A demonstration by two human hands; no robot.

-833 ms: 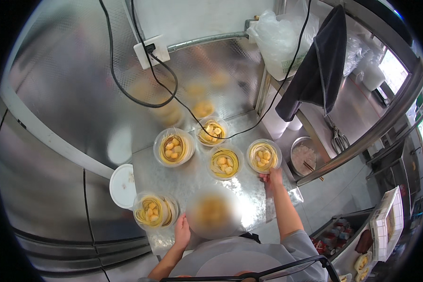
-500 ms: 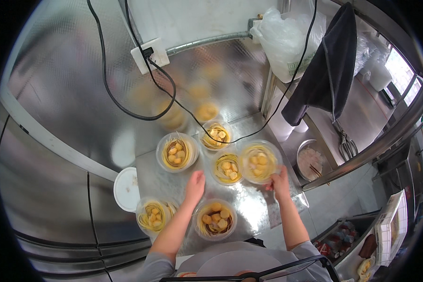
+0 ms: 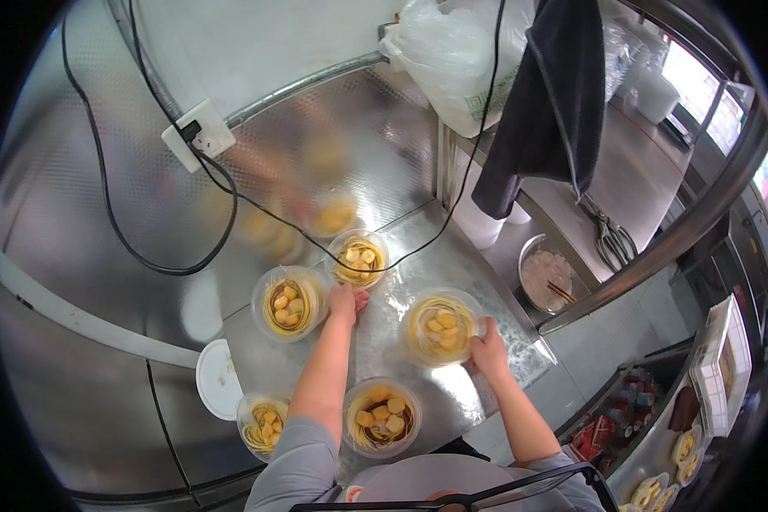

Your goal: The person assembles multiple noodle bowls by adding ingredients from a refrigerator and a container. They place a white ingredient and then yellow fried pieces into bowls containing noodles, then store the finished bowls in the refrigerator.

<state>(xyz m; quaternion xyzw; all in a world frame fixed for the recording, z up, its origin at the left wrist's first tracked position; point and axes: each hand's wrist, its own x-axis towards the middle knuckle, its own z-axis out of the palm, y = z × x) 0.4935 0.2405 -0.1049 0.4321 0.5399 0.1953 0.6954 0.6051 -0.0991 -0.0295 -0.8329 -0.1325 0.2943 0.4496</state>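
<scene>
Round clear plastic tubs of yellow noodle-like strands topped with pale balls stand on a steel table [image 3: 418, 230]. My left hand [image 3: 347, 302] is at the near edge of the far tub [image 3: 359, 258], fingers closed against its rim. My right hand [image 3: 486, 348] grips the right side of another tub [image 3: 440, 327]; its rim looks doubled, and whether a second tub sits under it I cannot tell. Just left of my left hand stands a tub [image 3: 289, 305]. Nearer me are a tub with darker strands [image 3: 383, 416] and one partly behind my left arm [image 3: 263, 424].
A round white lid [image 3: 218, 380] lies at the table's left edge. Black cables [image 3: 102, 171] hang from a wall socket [image 3: 198, 135] and cross before the far tub. At right are a shelf with a dark cloth [image 3: 546, 119], scissors-like tongs [image 3: 613, 243] and a metal bowl [image 3: 548, 277].
My view has shifted right. My left hand has reached forward to the far tub. The tub seen beside the one in my right hand no longer shows separately.
</scene>
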